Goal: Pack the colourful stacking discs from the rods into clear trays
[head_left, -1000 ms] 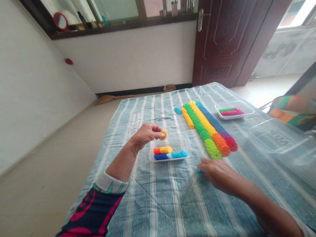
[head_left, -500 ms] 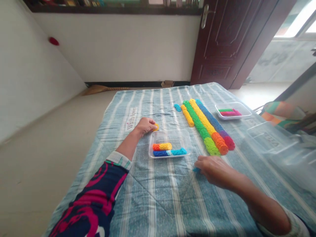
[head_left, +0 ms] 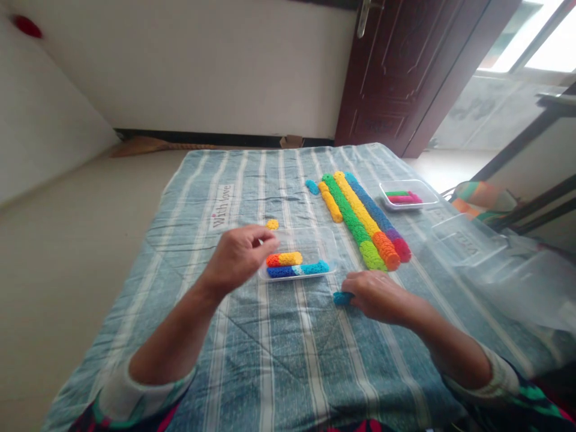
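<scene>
My left hand (head_left: 240, 255) is over the left side of a clear plastic box (head_left: 310, 237). Its fingers are loosely curled, with a gap by the thumb and nothing visible in them. Just beyond it, a yellow flower-edged disc (head_left: 272, 224) lies on the cloth. Inside the box are an orange-and-yellow stack of discs (head_left: 284, 259) and a blue stack with a pale band (head_left: 297, 269). To the right of the box, my right hand (head_left: 375, 294) is closed around a short stack of blue discs (head_left: 342, 298), partly hidden by the fingers.
Long rows of stacked discs, among them a green one (head_left: 348, 213), lie right of the box, with a short yellow stack (head_left: 330, 203) and a small blue one (head_left: 312, 186) alongside. Farther right stand another box (head_left: 407, 206) and clear lids or containers (head_left: 468, 240). Striped cloth (head_left: 243, 360) covers the surface.
My left hand has let go of the yellow disc and drawn back toward me, over the box edge. More of the blue stack shows in my right hand. The whole view has shifted slightly.
</scene>
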Tool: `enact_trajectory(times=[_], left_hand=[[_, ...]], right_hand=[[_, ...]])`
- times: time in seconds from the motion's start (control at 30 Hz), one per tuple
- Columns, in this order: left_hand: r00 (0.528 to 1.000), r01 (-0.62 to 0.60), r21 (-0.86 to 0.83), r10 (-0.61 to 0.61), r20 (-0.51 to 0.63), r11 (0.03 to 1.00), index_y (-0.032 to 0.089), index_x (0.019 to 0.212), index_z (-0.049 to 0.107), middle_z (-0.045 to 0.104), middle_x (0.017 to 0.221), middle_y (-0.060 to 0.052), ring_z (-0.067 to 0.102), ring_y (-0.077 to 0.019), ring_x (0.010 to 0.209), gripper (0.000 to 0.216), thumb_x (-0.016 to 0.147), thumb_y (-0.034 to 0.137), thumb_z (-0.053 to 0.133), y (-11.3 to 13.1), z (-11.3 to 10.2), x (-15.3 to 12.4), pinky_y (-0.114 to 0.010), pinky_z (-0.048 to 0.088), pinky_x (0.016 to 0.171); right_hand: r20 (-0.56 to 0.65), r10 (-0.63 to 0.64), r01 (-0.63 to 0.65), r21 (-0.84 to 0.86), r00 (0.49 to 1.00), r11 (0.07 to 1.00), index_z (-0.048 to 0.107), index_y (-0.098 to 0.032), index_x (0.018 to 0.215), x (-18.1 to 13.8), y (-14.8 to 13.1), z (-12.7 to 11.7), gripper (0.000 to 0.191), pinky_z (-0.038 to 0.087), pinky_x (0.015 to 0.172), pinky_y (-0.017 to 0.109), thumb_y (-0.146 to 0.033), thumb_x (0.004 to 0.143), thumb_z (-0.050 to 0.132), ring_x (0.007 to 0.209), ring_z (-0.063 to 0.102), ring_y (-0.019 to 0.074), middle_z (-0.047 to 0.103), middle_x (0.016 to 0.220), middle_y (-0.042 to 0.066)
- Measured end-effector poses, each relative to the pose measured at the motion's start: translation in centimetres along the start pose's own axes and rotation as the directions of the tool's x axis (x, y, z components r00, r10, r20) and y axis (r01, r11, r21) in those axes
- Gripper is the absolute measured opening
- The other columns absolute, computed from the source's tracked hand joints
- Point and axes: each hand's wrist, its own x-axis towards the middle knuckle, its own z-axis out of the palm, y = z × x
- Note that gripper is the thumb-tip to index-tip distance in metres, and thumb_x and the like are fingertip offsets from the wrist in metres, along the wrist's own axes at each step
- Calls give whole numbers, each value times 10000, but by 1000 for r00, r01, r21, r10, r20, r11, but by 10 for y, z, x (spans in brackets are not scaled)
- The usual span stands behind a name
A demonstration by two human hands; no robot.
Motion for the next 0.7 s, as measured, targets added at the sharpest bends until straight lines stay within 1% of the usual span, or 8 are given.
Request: enact_trajectory(times=[0.03, 0.1, 0.17, 0.2, 0.27, 0.4, 0.57, 0.7], left_hand=[[988, -60, -59, 68, 140, 996, 175, 754, 683, 670, 714, -11, 591, -138, 649, 247, 836, 341, 520, 12, 5, -18, -240, 460, 643], [918, -153, -91, 176, 356, 984, 170, 773, 673, 660, 746, -28, 596, -145, 684, 215, 847, 304, 521, 28, 27, -48, -245, 462, 662], [878, -168, -49, 172, 447, 985, 154, 953, 656, 669, 866, -63, 610, -177, 767, 197, 833, 260, 543, 34, 56, -67, -274, 475, 706], [880, -164, -27, 158, 447, 986, 142, 1112, 607, 667, 968, -90, 615, -200, 834, 310, 826, 247, 552, 35, 71, -71, -295, 481, 746], [891, -145, 10, 126, 437, 989, 131, 1244, 518, 649, 1061, -119, 614, -231, 910, 444, 816, 240, 564, 34, 97, -70, -326, 480, 794], [868, -179, 10, 153, 472, 984, 152, 1012, 613, 662, 978, -98, 623, -234, 897, 208, 860, 231, 496, 35, 120, -55, -309, 468, 776], [884, -161, -91, 184, 430, 983, 149, 849, 645, 685, 863, -73, 632, -208, 837, 189, 874, 183, 460, 40, 124, -47, -284, 442, 757], [885, -141, -203, 216, 413, 969, 156, 767, 644, 675, 778, -38, 625, -174, 772, 169, 827, 130, 488, 39, 124, -46, -250, 425, 707]], right_hand=[[-5, 1, -1, 1, 1000, 1000, 593, -155, 775, 0, 0, 0, 99, 232, 558, 265, -62, 787, 562, 683, 564, 130, 651, 813, 38], [-2, 9, -9, -18, 1000, 1000, 603, -157, 777, 0, -1, 0, 97, 230, 557, 270, -75, 797, 555, 684, 570, 137, 654, 809, 44], [2, 20, -19, -49, 1000, 999, 622, -159, 789, -1, -3, 0, 116, 224, 554, 273, -76, 800, 542, 681, 577, 143, 660, 823, 53], [0, 24, -24, -62, 1000, 998, 632, -160, 798, -2, -5, 0, 128, 221, 551, 275, -77, 801, 536, 678, 579, 145, 663, 829, 57], [-5, 32, -32, -76, 999, 997, 648, -165, 809, -2, -7, 1, 143, 212, 545, 276, -84, 804, 531, 671, 580, 146, 667, 829, 61], [-36, 33, -35, -42, 999, 999, 664, -176, 803, -4, -9, 6, 174, 229, 551, 270, -76, 803, 522, 677, 579, 144, 667, 822, 54], [-126, 69, -55, 110, 990, 992, 654, -167, 802, -9, -2, 14, 172, 296, 591, 260, -54, 791, 525, 732, 592, 158, 648, 814, 44], [-209, 48, 17, 298, 977, 955, 637, -156, 789, -11, 5, 22, 136, 356, 647, 253, -53, 772, 550, 764, 589, 160, 633, 798, 35]])
